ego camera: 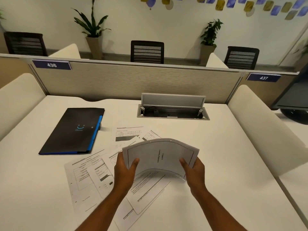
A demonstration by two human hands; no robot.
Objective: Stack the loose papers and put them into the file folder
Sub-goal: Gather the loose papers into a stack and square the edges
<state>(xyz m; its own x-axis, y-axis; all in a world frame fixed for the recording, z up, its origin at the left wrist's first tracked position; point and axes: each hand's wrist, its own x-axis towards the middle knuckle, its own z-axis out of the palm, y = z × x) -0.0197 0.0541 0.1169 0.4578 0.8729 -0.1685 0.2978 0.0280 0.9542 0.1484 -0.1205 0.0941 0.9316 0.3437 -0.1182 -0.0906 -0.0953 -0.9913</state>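
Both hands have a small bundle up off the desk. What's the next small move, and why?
Probably lower the held bundle onto the loose sheets and gather them in: several still lie scattered on the desk, and the black folder sits closed.

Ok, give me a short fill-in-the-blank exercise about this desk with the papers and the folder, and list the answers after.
1. Both hands, the left hand and the right hand, hold a bowed bundle of ____.
2. The black file folder lies closed on the desk, with a ____ edge.
3. More loose sheets lie scattered on the desk, ____ the held bundle.
4. The sign on the partition's left end reads ____.

Missing words: papers; blue; beneath; 436
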